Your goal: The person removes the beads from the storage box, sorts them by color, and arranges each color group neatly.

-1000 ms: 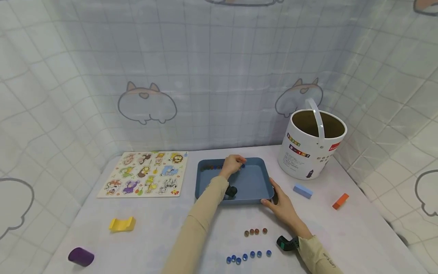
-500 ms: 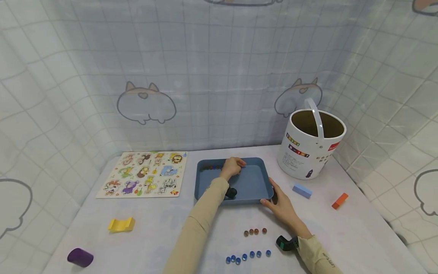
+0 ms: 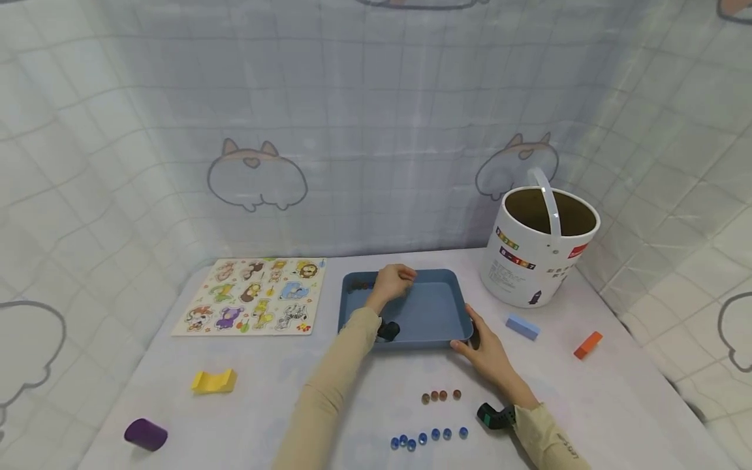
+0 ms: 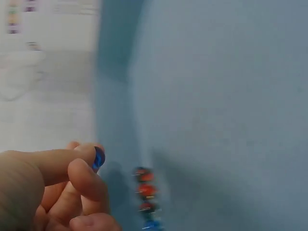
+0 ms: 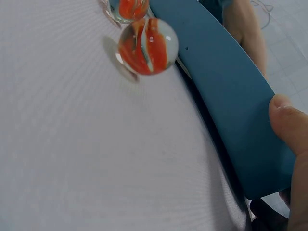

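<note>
A shallow blue tray [image 3: 435, 313] lies on the table below the back wall. My left hand [image 3: 395, 283] is over its far part, and in the left wrist view thumb and fingers pinch a blue marble [image 4: 99, 158]. Several marbles [image 4: 146, 191], mostly red-orange with a blue one, line the tray's far wall; the hand hides part of that row in the head view. At the tray's near right corner my right hand [image 3: 487, 352] grips it, the thumb [image 5: 284, 113] against the outer wall.
In front of the tray lie several orange-brown marbles [image 3: 443, 395] and a row of blue marbles [image 3: 435, 433]. A white bucket [image 3: 523, 261] stands back right, near a blue block [image 3: 522, 327] and an orange block [image 3: 588, 344]. Leftward are an animal puzzle board [image 3: 252, 297], yellow block [image 3: 214, 382] and purple cylinder [image 3: 145, 435].
My left hand has shifted a little to the left along the tray's far side, and its forearm with it. My right hand keeps its hold on the tray corner.
</note>
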Available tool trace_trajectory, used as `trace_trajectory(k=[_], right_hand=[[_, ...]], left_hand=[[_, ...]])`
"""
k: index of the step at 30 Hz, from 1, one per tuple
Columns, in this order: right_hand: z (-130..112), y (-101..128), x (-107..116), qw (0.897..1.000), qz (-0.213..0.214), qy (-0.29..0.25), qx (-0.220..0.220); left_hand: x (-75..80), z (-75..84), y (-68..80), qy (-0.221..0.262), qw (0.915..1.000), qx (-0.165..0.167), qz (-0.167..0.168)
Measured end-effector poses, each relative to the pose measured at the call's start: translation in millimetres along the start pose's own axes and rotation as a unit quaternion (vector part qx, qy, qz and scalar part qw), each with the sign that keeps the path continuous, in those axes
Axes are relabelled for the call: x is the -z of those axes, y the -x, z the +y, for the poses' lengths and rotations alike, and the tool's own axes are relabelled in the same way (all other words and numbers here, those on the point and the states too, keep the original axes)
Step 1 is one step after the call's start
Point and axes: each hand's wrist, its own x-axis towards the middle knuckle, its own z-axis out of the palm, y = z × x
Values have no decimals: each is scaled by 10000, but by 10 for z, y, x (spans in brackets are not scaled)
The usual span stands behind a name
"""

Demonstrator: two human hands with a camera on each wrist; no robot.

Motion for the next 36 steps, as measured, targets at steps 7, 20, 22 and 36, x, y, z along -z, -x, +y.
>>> trace_trajectory(k=[7,20,22,36], right_hand=[[8,9,14,10000,2,26,38],[-13,6,24,10000,-14,33,37],[-21,6,21,10000,-35,24,12],[-3,-6,23,10000,-21,8,94]], left_hand=[[312,23,392,843,9961,-267,45],[400,-127,1661,716,9947,-688,-274],[367,-184,1849,555,9950,-635,-543],[149,-364,2422,-88,9872,-356,-1552]])
